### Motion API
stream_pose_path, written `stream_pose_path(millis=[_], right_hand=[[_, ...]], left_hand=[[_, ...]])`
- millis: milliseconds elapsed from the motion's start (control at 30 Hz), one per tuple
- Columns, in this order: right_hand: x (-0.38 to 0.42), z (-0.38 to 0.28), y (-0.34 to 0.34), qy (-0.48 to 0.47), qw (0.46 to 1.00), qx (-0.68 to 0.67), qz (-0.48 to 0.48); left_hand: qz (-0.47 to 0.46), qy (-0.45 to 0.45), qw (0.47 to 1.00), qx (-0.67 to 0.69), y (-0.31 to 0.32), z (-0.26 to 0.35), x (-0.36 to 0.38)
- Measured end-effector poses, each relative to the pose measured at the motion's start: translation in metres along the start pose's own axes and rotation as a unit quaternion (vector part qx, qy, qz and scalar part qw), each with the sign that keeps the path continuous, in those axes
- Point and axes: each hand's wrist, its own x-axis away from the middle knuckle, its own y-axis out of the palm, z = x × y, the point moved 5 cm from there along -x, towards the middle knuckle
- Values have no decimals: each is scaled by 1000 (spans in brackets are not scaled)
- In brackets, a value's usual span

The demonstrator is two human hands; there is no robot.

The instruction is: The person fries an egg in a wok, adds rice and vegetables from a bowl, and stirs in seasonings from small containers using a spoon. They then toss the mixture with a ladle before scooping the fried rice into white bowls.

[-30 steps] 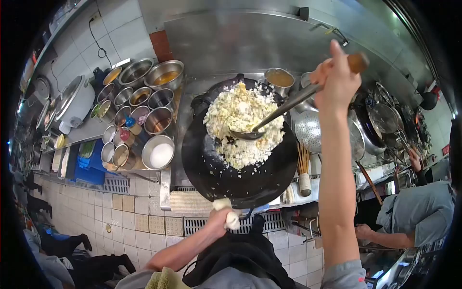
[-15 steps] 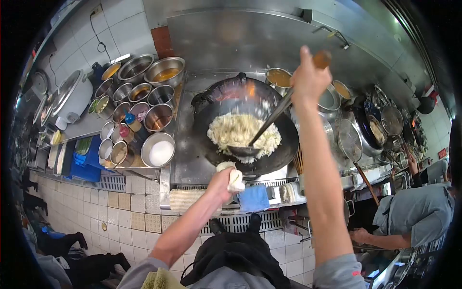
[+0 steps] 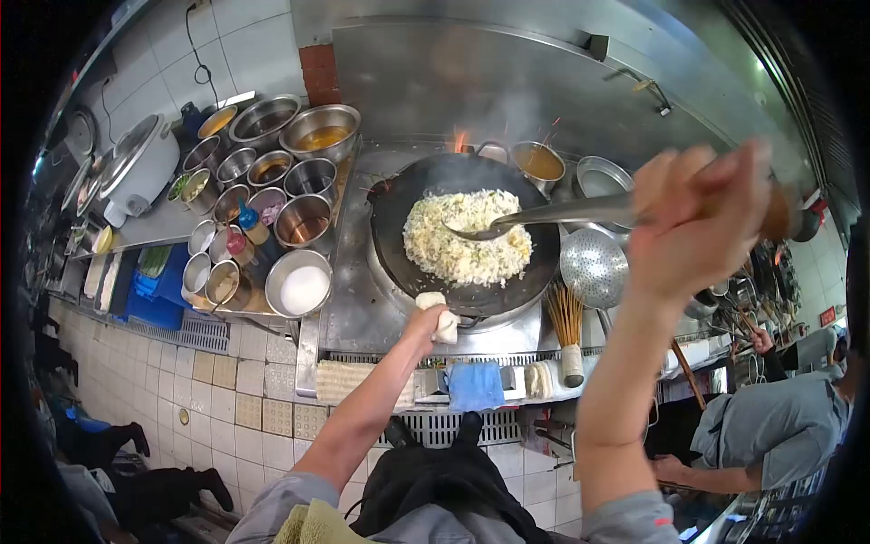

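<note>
A dark wok (image 3: 388, 238) stands over the burner, with pale rice (image 3: 467, 258) flecked yellow and green spread across its middle. My left hand (image 3: 422, 328) is closed around a folded white cloth (image 3: 446, 326) at the wok's near edge, where the cloth hides the grip. Raised at the right, my right hand (image 3: 696, 222) wraps around the handle of a metal ladle (image 3: 566, 211); motion blurs its fingers a little. The ladle's shaft reaches left over the wok, and its bowl lies against the top of the rice.
Left of the stove are several metal bowls, a bowl of white granules (image 3: 304, 288) and squeeze bottles (image 3: 252, 227). A perforated skimmer (image 3: 594, 267) and bamboo brush (image 3: 566, 326) lie right. Flame (image 3: 460, 141) shows behind the wok. A co-worker (image 3: 770, 422) stands at right.
The wok has shifted away and settled flatter; the rice, blurred and tossing before, now lies spread out. My right hand has swung right and lower, bringing the ladle's shaft nearly level.
</note>
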Motion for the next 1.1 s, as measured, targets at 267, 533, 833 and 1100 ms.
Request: stream_pose_path(millis=[267,533,833,1100], right_hand=[[15,109,-66,97,992,82,11],[18,137,-70,72,993,23,91],[44,154,-47,95,975,144,-141],[41,172,-104,88,994,6,66]], left_hand=[[9,79,988,-134,-34,24,83],[168,167,690,-684,-101,-8,156],[257,243,614,-706,-39,5,219],[4,194,818,-542,-35,-167,193]])
